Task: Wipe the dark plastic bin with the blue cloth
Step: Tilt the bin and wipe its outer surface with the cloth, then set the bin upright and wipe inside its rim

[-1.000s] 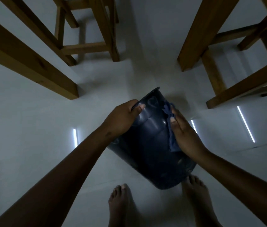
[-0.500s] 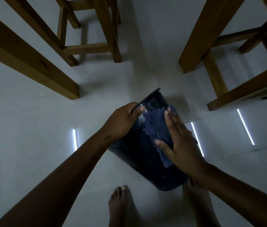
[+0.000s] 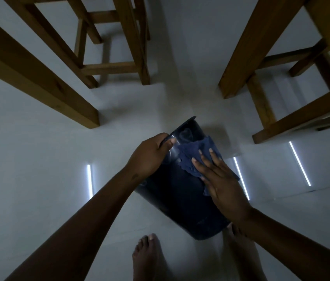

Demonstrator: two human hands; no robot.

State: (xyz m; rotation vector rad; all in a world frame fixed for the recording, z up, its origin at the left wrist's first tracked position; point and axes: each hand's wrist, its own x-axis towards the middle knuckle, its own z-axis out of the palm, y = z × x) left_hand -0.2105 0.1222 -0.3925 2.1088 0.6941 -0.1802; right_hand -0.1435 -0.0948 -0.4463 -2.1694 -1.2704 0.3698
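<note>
**Clearly mid-wipe, with one hand doing all the holding**

Right now the dark plastic bin (image 3: 180, 191) is being held tilted above the pale floor (image 3: 38, 159), its open mouth pointing away from the person and its base hanging just above the bare feet (image 3: 150, 258). The left hand (image 3: 150, 157) is clamping the bin's near rim, fingers curled over the edge and thumb on the outside. The right hand (image 3: 221, 179) is lying flat, fingers spread apart, pressing the blue cloth (image 3: 192, 157) against the bin's upper side wall, just below the rim.

Several things look likely to go wrong from here. Because the right hand is only pressing and not gripping, the cloth is being kept in place by friction alone; a quick stroke toward the base could leave it bunching up or sliding off the bin's curved wall. The bin itself is hanging from a single rim grip, so a hard push from the wiping palm could twist it out of the left fingers and drop it onto the toes beneath. Smooth plastic is probably making both risks worse. The wooden furniture legs (image 3: 38, 67) are standing well beyond the bin's mouth, so a wide swing seems less of a worry. Dim light is also making it hard to judge which patches are already clean.
</note>
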